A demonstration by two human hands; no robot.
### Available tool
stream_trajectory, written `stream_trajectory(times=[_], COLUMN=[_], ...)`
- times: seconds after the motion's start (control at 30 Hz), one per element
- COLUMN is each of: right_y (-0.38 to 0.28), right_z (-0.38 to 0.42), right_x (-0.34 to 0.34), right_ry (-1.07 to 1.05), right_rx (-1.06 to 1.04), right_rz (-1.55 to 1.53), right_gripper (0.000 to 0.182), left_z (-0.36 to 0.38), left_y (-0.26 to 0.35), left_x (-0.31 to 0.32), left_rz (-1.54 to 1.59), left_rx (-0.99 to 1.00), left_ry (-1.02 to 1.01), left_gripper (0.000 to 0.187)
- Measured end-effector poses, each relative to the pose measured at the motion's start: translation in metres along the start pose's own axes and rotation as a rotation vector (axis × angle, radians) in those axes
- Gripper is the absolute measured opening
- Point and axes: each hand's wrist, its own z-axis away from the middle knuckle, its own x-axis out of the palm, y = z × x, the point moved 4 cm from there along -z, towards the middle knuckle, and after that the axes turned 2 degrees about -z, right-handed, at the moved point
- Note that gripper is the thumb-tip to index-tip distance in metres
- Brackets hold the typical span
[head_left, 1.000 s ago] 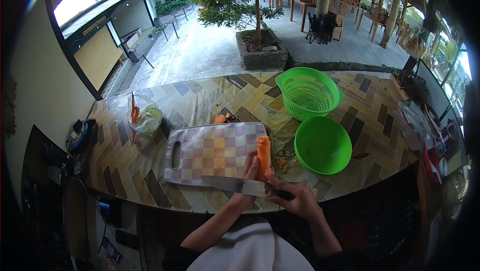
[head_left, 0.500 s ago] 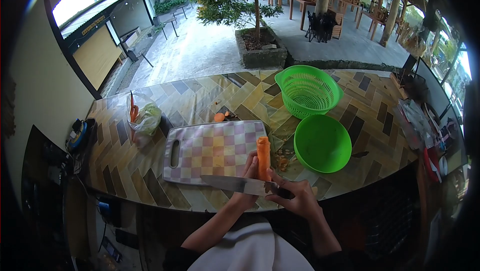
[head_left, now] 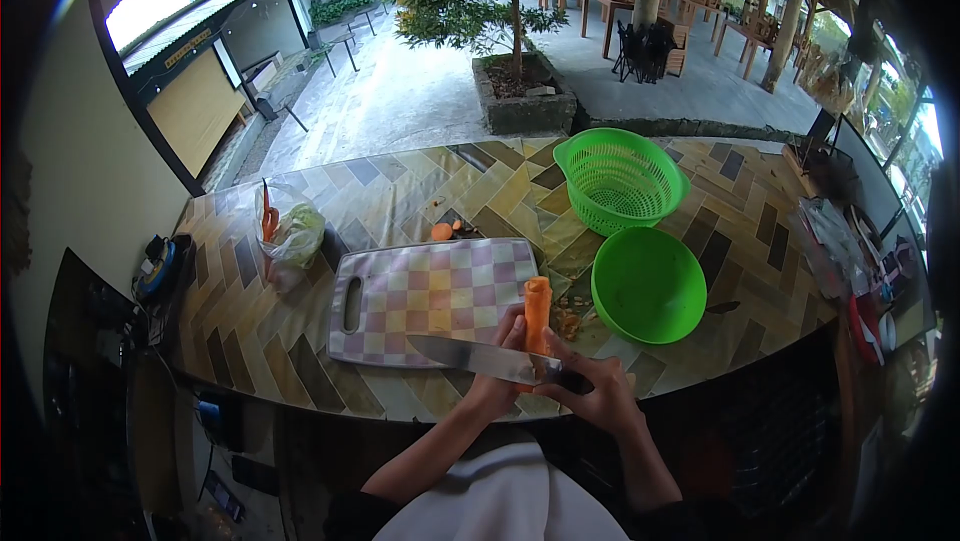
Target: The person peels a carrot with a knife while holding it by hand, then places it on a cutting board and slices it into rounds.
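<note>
An orange carrot point(head_left: 537, 313) stands nearly upright in my left hand point(head_left: 497, 381), whose fingers wrap round its lower part. My right hand point(head_left: 603, 393) grips the dark handle of a knife point(head_left: 475, 357). The blade points left and crosses in front of the carrot's lower part, over the near edge of the checkered cutting board point(head_left: 430, 301). Orange and brown peelings point(head_left: 570, 319) lie on the table just right of the carrot. Carrot pieces point(head_left: 442, 231) rest beyond the board's far edge.
A green colander point(head_left: 622, 181) stands behind a green bowl point(head_left: 648, 286) on the patterned table point(head_left: 290, 341). At the left is a plastic bag of vegetables point(head_left: 292, 236). Plastic bags point(head_left: 835, 241) and other items crowd the right edge. A potted tree point(head_left: 520, 91) stands beyond the table.
The carrot and the knife blade have shifted slightly to the right and up, the blade now sloping a little more. Both hands keep their hold.
</note>
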Motion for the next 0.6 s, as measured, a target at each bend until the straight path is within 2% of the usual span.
stream_trajectory(times=[0.2,0.3,0.4,0.5,0.6], right_y=[0.0,-0.004,-0.001,0.004,0.009], right_z=[-0.004,-0.003,-0.002,-0.003,-0.006], right_x=[0.001,0.003,0.01,0.01,0.007], right_ry=[-0.032,-0.058,-0.017,0.053,0.086], right_rx=[-0.013,0.044,0.018,-0.025,-0.064], right_rz=[0.063,0.157,0.187,0.205,0.225], right_gripper=[0.083,0.083,0.084,0.084,0.082], left_z=[0.001,0.004,0.005,0.003,-0.002], left_y=[0.013,0.017,0.017,0.009,-0.007], left_x=[-0.003,0.0,0.004,0.003,-0.002], left_rz=[-0.443,-0.459,-0.353,-0.427,-0.273], left_rx=[0.143,0.118,0.113,0.154,0.084], left_ry=[0.041,0.074,0.073,0.046,0.045], left_gripper=[0.045,0.044,0.041,0.041,0.04])
